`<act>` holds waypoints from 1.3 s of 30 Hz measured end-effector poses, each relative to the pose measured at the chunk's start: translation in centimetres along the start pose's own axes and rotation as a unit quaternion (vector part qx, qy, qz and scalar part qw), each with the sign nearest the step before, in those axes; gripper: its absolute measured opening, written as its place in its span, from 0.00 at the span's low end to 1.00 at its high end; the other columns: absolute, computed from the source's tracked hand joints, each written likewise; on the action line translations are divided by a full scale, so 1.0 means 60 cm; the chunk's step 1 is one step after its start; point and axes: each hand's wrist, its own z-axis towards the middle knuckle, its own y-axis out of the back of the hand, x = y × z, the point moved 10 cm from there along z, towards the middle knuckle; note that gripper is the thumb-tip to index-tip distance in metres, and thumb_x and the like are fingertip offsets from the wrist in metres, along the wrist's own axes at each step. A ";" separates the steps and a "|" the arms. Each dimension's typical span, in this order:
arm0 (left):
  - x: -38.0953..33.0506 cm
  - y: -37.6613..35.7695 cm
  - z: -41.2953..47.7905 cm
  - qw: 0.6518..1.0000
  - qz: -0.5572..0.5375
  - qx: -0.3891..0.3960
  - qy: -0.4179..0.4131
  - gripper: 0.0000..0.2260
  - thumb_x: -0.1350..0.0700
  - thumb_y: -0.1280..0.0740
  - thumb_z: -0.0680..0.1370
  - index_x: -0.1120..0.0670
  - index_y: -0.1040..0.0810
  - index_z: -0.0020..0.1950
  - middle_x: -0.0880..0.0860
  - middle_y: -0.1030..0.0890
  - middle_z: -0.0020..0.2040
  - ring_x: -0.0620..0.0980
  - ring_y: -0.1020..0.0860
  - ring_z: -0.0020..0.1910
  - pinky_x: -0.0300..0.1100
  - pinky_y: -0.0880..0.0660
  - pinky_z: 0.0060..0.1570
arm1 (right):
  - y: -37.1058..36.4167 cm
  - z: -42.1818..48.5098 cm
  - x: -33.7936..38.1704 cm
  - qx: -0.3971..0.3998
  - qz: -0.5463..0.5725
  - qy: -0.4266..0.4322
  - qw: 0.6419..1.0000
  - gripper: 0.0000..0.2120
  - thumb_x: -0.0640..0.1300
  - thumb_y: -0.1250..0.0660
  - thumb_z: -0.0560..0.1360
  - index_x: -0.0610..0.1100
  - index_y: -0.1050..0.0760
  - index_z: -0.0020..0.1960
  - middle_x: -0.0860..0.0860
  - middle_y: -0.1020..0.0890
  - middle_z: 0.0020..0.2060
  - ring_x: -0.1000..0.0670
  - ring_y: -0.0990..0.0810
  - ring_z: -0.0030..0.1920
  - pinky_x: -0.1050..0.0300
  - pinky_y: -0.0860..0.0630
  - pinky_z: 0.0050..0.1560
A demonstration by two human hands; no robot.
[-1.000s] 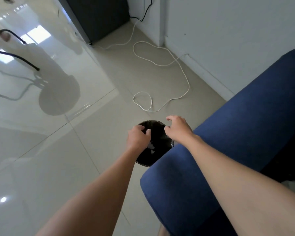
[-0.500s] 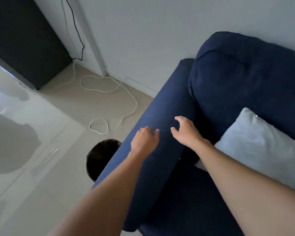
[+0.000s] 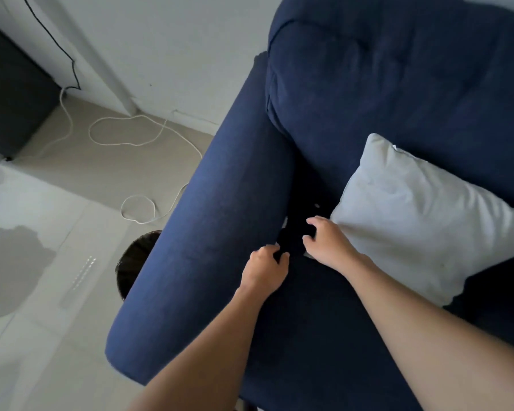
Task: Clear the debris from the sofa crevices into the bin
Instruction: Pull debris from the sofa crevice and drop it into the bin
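The dark blue sofa [image 3: 383, 99] fills the right of the view, its armrest [image 3: 220, 218] running down the middle. Between armrest and seat lies a dark crevice with small pale bits of debris [image 3: 317, 205] showing in it. My left hand [image 3: 264, 269] rests at the crevice's near end, fingers curled at the armrest's inner edge, nothing seen in it. My right hand [image 3: 328, 243] hovers over the crevice with fingers spread and bent, empty. The black bin [image 3: 132, 259] stands on the floor left of the armrest, half hidden by it.
A pale grey cushion [image 3: 422, 221] lies on the seat just right of my right hand. A white cable [image 3: 137, 209] loops across the tiled floor behind the bin. A dark cabinet [image 3: 9, 93] stands at far left by the wall.
Both hands have moved from over the bin, across the armrest, to the crevice beside the seat. The view has swung right onto the sofa.
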 end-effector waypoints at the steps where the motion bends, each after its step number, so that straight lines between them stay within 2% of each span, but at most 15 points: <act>1: 0.017 -0.021 0.009 1.000 -0.003 0.010 0.010 0.20 0.48 0.39 0.80 0.54 0.27 0.70 0.56 0.19 0.59 0.54 0.19 0.51 0.43 0.22 0.50 | -0.018 0.009 -0.016 0.010 0.008 -0.009 1.000 0.24 0.41 0.41 0.79 0.40 0.37 0.74 0.46 0.28 0.68 0.47 0.23 0.62 0.52 0.25 0.60; 3: 0.051 -0.059 0.028 0.999 -0.014 0.031 0.036 0.20 0.50 0.40 0.81 0.55 0.29 0.72 0.58 0.19 0.57 0.55 0.18 0.49 0.44 0.21 0.48 | -0.054 0.029 -0.042 0.023 0.012 -0.020 0.999 0.23 0.39 0.42 0.79 0.40 0.36 0.74 0.49 0.24 0.54 0.55 0.22 0.45 0.62 0.26 0.45; 4: 0.067 -0.077 0.039 0.998 -0.017 0.043 0.048 0.21 0.51 0.40 0.81 0.55 0.31 0.73 0.58 0.19 0.59 0.57 0.18 0.52 0.46 0.20 0.52 | -0.070 0.040 -0.049 0.026 0.010 -0.020 0.999 0.23 0.38 0.42 0.79 0.40 0.36 0.73 0.49 0.23 0.53 0.56 0.22 0.46 0.63 0.27 0.46; 6: 0.093 -0.105 0.064 0.995 -0.023 0.065 0.070 0.22 0.52 0.41 0.82 0.53 0.35 0.75 0.59 0.23 0.66 0.58 0.21 0.60 0.49 0.23 0.60 | -0.096 0.065 -0.053 0.027 -0.001 -0.007 1.000 0.22 0.38 0.41 0.78 0.40 0.34 0.72 0.47 0.25 0.65 0.48 0.24 0.63 0.57 0.27 0.59; 7: 0.103 -0.117 0.078 0.994 -0.027 0.074 0.077 0.23 0.52 0.41 0.82 0.52 0.37 0.76 0.57 0.26 0.69 0.57 0.23 0.63 0.49 0.26 0.64 | -0.108 0.081 -0.052 0.028 -0.005 0.004 1.000 0.22 0.37 0.41 0.77 0.40 0.32 0.71 0.46 0.27 0.68 0.46 0.26 0.66 0.55 0.29 0.63; 10: 0.118 -0.146 0.125 0.993 -0.040 0.085 0.071 0.24 0.54 0.43 0.82 0.50 0.43 0.78 0.53 0.36 0.77 0.53 0.35 0.74 0.47 0.38 0.74 | -0.139 0.137 -0.049 0.032 0.001 0.034 0.999 0.18 0.36 0.40 0.75 0.41 0.26 0.65 0.44 0.24 0.64 0.41 0.24 0.63 0.49 0.25 0.62; 12: 0.122 -0.165 0.155 0.994 -0.054 0.082 0.052 0.25 0.55 0.43 0.82 0.49 0.45 0.79 0.51 0.39 0.78 0.51 0.40 0.77 0.46 0.43 0.76 | -0.157 0.173 -0.050 0.043 -0.005 0.043 0.998 0.17 0.37 0.40 0.75 0.41 0.25 0.62 0.43 0.25 0.64 0.39 0.24 0.63 0.46 0.25 0.61; 15: 0.129 -0.181 0.187 0.996 -0.059 0.043 0.042 0.27 0.55 0.41 0.82 0.48 0.46 0.79 0.50 0.43 0.79 0.50 0.44 0.78 0.49 0.47 0.78 | -0.167 0.212 -0.046 0.049 -0.038 0.065 0.996 0.18 0.41 0.39 0.77 0.43 0.26 0.66 0.43 0.32 0.71 0.40 0.30 0.69 0.46 0.29 0.67; 17: 0.131 -0.187 0.200 0.997 -0.068 0.020 0.030 0.27 0.55 0.40 0.81 0.48 0.45 0.79 0.49 0.41 0.79 0.50 0.43 0.78 0.50 0.46 0.78 | -0.174 0.228 -0.047 0.070 -0.062 0.073 0.993 0.20 0.42 0.39 0.78 0.46 0.30 0.70 0.45 0.38 0.75 0.41 0.37 0.74 0.46 0.34 0.72; 20: 0.131 -0.194 0.212 0.995 -0.093 0.013 0.014 0.27 0.55 0.40 0.80 0.47 0.42 0.78 0.50 0.37 0.77 0.50 0.39 0.76 0.51 0.42 0.76 | -0.188 0.246 -0.058 0.107 -0.087 0.071 0.988 0.20 0.40 0.40 0.78 0.48 0.29 0.70 0.46 0.42 0.76 0.40 0.41 0.75 0.43 0.38 0.74; 22: 0.132 -0.195 0.218 0.995 -0.097 0.027 0.023 0.27 0.55 0.40 0.80 0.46 0.44 0.79 0.50 0.39 0.78 0.50 0.40 0.77 0.51 0.43 0.76 | -0.192 0.254 -0.062 0.117 -0.102 0.069 0.985 0.20 0.41 0.39 0.78 0.49 0.29 0.70 0.45 0.43 0.76 0.39 0.42 0.75 0.42 0.38 0.74; 25: 0.128 -0.201 0.220 0.995 -0.072 0.065 0.021 0.29 0.54 0.40 0.81 0.45 0.49 0.79 0.49 0.43 0.79 0.49 0.44 0.78 0.50 0.46 0.77 | -0.197 0.260 -0.064 0.132 -0.130 0.065 0.981 0.20 0.42 0.40 0.78 0.50 0.30 0.70 0.46 0.42 0.76 0.38 0.40 0.74 0.42 0.37 0.73; 29: 0.130 -0.212 0.219 0.994 -0.037 0.096 0.033 0.31 0.52 0.42 0.81 0.44 0.56 0.80 0.49 0.48 0.80 0.50 0.47 0.79 0.50 0.49 0.78 | -0.197 0.257 -0.066 0.135 -0.178 0.056 0.973 0.20 0.43 0.42 0.79 0.49 0.30 0.70 0.45 0.36 0.73 0.37 0.37 0.72 0.42 0.35 0.71; 36: 0.131 -0.206 0.211 0.993 -0.025 0.097 0.058 0.31 0.51 0.42 0.82 0.48 0.57 0.80 0.51 0.52 0.80 0.50 0.50 0.79 0.45 0.52 0.78 | -0.207 0.265 -0.066 0.164 -0.222 0.039 0.960 0.26 0.46 0.42 0.79 0.51 0.43 0.76 0.49 0.46 0.78 0.36 0.47 0.75 0.39 0.43 0.73; 39: 0.126 -0.204 0.205 0.994 -0.020 0.091 0.053 0.31 0.52 0.43 0.82 0.49 0.57 0.80 0.51 0.52 0.81 0.50 0.51 0.79 0.44 0.54 0.76 | -0.206 0.263 -0.068 0.172 -0.239 0.027 0.955 0.23 0.43 0.42 0.79 0.45 0.37 0.73 0.45 0.36 0.74 0.36 0.47 0.75 0.41 0.41 0.73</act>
